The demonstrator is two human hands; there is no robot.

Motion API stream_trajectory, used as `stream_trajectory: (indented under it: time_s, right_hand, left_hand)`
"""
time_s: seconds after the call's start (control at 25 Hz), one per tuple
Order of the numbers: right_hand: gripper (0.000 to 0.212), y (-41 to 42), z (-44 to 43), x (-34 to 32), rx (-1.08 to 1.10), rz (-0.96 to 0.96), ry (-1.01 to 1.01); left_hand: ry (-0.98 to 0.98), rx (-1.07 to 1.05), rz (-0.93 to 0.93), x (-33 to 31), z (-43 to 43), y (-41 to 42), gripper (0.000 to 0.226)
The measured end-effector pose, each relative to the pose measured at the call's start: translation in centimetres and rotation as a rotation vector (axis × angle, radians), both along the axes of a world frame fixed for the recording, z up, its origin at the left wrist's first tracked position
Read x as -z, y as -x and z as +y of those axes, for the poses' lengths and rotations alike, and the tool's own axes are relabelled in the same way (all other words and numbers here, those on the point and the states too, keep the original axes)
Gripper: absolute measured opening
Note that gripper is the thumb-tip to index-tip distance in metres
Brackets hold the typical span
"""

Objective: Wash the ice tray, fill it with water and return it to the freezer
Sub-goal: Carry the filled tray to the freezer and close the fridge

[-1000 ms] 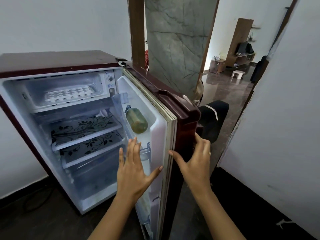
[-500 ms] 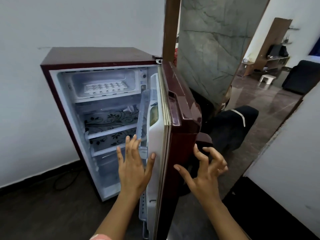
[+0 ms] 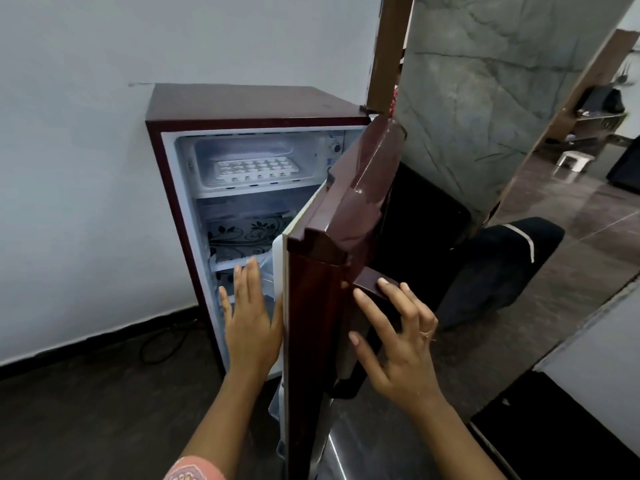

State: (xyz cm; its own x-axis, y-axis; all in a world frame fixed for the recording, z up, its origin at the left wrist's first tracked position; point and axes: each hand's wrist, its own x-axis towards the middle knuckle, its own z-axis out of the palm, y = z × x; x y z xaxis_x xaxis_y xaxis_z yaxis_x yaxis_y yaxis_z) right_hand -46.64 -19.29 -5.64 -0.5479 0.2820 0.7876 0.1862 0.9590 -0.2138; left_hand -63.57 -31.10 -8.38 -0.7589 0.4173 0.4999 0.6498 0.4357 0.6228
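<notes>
Ice tray (image 3: 254, 169) sits in the freezer compartment (image 3: 207, 150), so I judge the return done, with only the door (image 3: 318, 306) left to shut. My left hand (image 3: 251, 317) is flat inside its edge and my right hand (image 3: 394, 337) is spread on the handle (image 3: 367, 279); neither grip is clamped.

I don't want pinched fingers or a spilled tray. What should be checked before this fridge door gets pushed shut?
1. Ice tray lies flat in the freezer compartment: ok.
2. Water in the tray: cannot tell.
3. Left hand out of the gap: not ok, it is flat at the door's inner edge.
4. Right hand outside the door, fingertips on the handle: ok.
5. Nothing sticks out from the shelves: cannot tell, the door hides part of them.
</notes>
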Motion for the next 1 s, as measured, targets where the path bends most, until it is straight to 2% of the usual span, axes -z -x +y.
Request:
stream_trajectory:
  time_s: [0.08,0.16,0.28,0.36,0.56,1.0]
  right_hand:
    - [0.056,1.1,-0.5,-0.3,-0.09,-0.003,0.034]
    - [0.058,2.4,-1.0,-0.7,-0.172,-0.028,0.062]
    - [0.057,4.7,-1.4,-1.1,-0.228,-0.066,0.085]
    - [0.057,6.3,-1.4,-1.4,-0.215,-0.122,0.068]
    - [0.059,10.8,-2.4,-2.1,-0.222,-0.231,0.008]
    - [0.059,19.9,-4.5,-2.3,-0.199,-0.255,-0.056]
  left_hand:
    - [-0.103,0.035,-0.072,-0.2,-0.7,1.5,0.088]
    - [-0.303,0.08,-0.163,-0.9,-1.2,2.2,0.074]
    - [-0.498,0.11,-0.153,-2.2,-1.9,2.8,0.054]
    - [-0.466,0.119,-0.092,-3.1,-2.4,3.2,0.052]
    - [-0.194,-0.003,0.081,-3.6,-3.8,5.7,0.065]
    - [-0.008,-0.081,-0.052,-5.1,-4.5,13.5,0.069]
